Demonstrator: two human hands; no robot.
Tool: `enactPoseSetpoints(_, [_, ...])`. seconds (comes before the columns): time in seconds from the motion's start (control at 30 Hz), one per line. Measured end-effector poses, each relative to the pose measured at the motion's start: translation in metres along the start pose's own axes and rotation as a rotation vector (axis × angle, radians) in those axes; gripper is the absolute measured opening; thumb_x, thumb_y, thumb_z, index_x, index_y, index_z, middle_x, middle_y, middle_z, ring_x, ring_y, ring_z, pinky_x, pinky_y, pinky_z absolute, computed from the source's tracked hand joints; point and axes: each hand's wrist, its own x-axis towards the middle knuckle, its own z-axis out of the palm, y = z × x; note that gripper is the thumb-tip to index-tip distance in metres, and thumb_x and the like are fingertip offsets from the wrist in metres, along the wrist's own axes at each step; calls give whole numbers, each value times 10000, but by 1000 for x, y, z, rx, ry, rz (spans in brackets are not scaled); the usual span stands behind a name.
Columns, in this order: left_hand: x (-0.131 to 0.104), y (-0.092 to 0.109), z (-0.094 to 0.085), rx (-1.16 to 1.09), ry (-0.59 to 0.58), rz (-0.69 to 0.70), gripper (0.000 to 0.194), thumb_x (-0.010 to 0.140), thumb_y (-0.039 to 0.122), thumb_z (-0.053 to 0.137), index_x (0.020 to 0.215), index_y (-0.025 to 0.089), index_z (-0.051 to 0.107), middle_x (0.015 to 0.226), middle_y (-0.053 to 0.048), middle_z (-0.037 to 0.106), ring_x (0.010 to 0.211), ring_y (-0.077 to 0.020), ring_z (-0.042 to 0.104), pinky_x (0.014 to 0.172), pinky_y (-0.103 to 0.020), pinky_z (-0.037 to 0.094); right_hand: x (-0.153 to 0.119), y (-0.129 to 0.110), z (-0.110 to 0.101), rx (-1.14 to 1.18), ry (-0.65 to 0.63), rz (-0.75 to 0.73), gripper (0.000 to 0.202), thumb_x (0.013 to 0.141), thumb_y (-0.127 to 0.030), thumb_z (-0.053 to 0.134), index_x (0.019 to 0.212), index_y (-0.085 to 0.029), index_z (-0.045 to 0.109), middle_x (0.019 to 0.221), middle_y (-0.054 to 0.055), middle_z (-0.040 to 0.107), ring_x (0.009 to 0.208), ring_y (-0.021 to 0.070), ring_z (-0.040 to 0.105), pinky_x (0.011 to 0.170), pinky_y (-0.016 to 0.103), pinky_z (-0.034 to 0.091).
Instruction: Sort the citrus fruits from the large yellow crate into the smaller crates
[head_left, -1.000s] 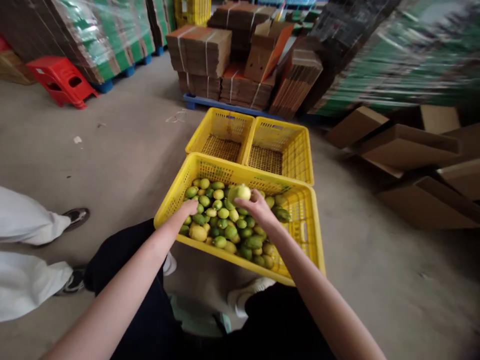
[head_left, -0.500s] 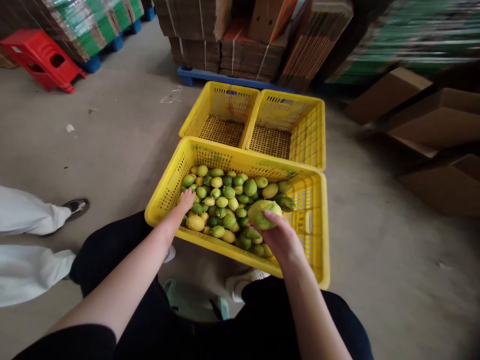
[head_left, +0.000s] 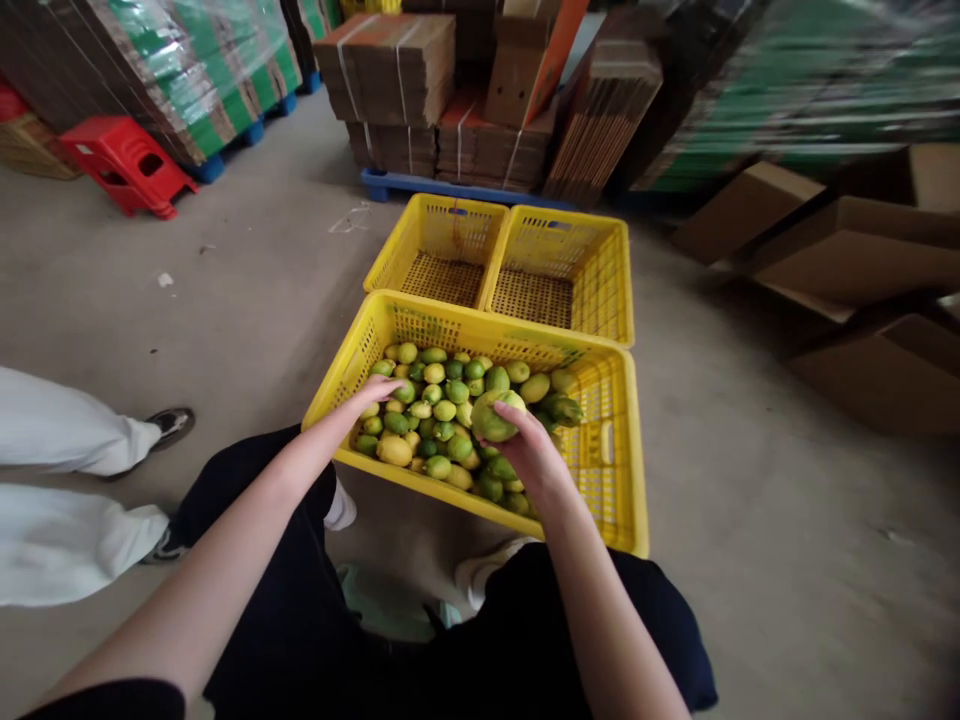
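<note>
A large yellow crate [head_left: 480, 504] in front of me holds several green and yellow lemons [head_left: 445, 410], gathered toward its left and middle. My right hand [head_left: 534, 445] is closed round a large green fruit [head_left: 491, 416], held above the pile. Over the left part of the pile, my left hand [head_left: 381, 389] touches a green lemon [head_left: 405, 391] with its fingertips; whether it grips that fruit is hard to tell. Darker green fruits [head_left: 562, 409] lie right of the held one.
Two smaller yellow crates [head_left: 630, 285] stand just behind the large one. Beyond are stacked cardboard [head_left: 394, 80] and a blue pallet [head_left: 465, 187]. A red stool [head_left: 135, 165] stands back left, open boxes [head_left: 862, 250] at right. A person's pale trouser legs [head_left: 67, 425] show at left.
My right hand has moved left with the large green fruit. My left hand has shifted right, its fingers now at a green lemon. The view has tilted slightly.
</note>
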Motion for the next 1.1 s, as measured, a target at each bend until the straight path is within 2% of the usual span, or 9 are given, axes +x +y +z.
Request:
enactPoseSetpoints(0.1, [-23,44,12,-104,-72,67,282,857,315,700,1065,127,672,1065,-137,741,1030,-226,690,986,-355,524,-6,0,7,38,25,-21,279,704,-377,825,862,-200,678,791,6,723,684,169,658,545,269,542])
enactPoseSetpoints(0.2, [-60,80,21,-197,-181,133,305,914,301,585,1122,90,658,1019,-153,747,923,-198,717,937,-327,549,-15,-2,12,133,35,-42,268,683,-373,815,836,-220,656,763,-7,718,705,198,682,580,314,569])
enactPoseSetpoints(0.3, [-104,94,23,-422,-400,177,348,874,206,548,1180,63,635,1016,-158,747,904,-205,731,882,-305,568,-23,-3,16,215,64,-75,253,656,-314,813,840,-236,659,792,-26,734,719,188,689,630,327,600])
enactPoseSetpoints(0.4, [-136,88,28,-629,-547,137,404,833,200,573,1221,93,608,1028,-148,744,890,-221,736,807,-306,586,-26,-1,18,265,77,-100,230,664,-292,809,833,-243,660,791,-36,738,707,166,681,627,301,606])
enactPoseSetpoints(0.53, [-150,77,46,-718,-454,30,305,879,368,630,1084,143,616,871,-100,733,626,-161,685,578,-245,550,-23,7,19,304,79,-119,267,690,-350,834,866,-252,659,805,-38,733,713,164,690,651,309,616])
enactPoseSetpoints(0.63, [-149,74,58,-690,-443,37,262,859,368,660,997,148,625,824,-82,720,547,-141,647,495,-223,506,-18,13,19,279,60,-127,300,694,-383,852,874,-240,660,764,-30,713,694,171,692,634,308,606])
enactPoseSetpoints(0.77, [-150,76,61,-720,-430,119,197,811,274,663,950,136,638,827,-86,721,646,-176,695,588,-264,571,-11,13,22,284,52,-106,300,690,-386,850,889,-229,688,808,-3,742,717,191,711,626,311,597])
enactPoseSetpoints(0.93, [-156,85,59,-818,-393,128,186,855,276,644,974,133,631,952,-114,739,852,-216,736,736,-306,622,-7,10,25,347,-7,-183,283,717,-344,830,959,-244,722,967,-2,774,919,208,728,853,359,604])
enactPoseSetpoints(1.1, [-152,86,65,-907,-240,68,271,972,362,506,1002,131,644,825,-67,722,737,-162,714,746,-281,621,-9,13,27,405,-4,-110,233,800,-398,770,965,-237,734,975,16,783,934,204,728,836,325,595])
